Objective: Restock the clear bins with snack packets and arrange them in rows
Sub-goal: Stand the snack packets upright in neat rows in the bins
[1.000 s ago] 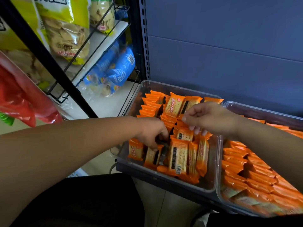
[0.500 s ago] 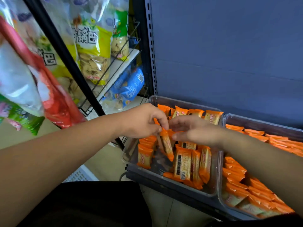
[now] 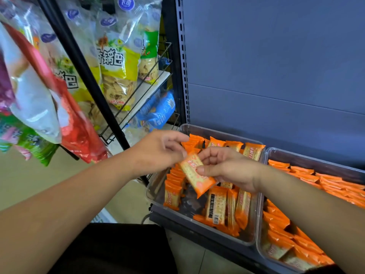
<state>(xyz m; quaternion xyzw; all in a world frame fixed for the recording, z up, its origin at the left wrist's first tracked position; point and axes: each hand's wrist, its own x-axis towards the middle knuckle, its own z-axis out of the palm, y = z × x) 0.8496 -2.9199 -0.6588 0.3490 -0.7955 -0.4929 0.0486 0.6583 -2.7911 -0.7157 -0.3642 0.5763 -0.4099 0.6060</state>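
A clear bin [image 3: 199, 231] on the shelf holds orange cracker packets: a standing row [image 3: 174, 181] along its left side, loose ones [image 3: 218, 206] at the front, more [image 3: 234, 145] at the back. Just above this bin, one orange cracker packet [image 3: 197, 177] is held tilted between both hands. My left hand [image 3: 160, 151] pinches its upper end. My right hand [image 3: 229, 167] grips its side, thumb on the wrapper. A second clear bin [image 3: 300, 158] to the right is packed with rows of orange packets [image 3: 335, 182].
A black wire rack [image 3: 138, 95] stands to the left with large yellow snack bags [image 3: 116, 76] and blue bags [image 3: 158, 112]. Red and green bags [image 3: 79, 131] hang close at the left edge. A blue-grey back panel [image 3: 276, 66] rises behind the bins.
Both hands came up out of the left bin. The left hand lifted one packet and the right hand took hold of it too. The view tilted upward.
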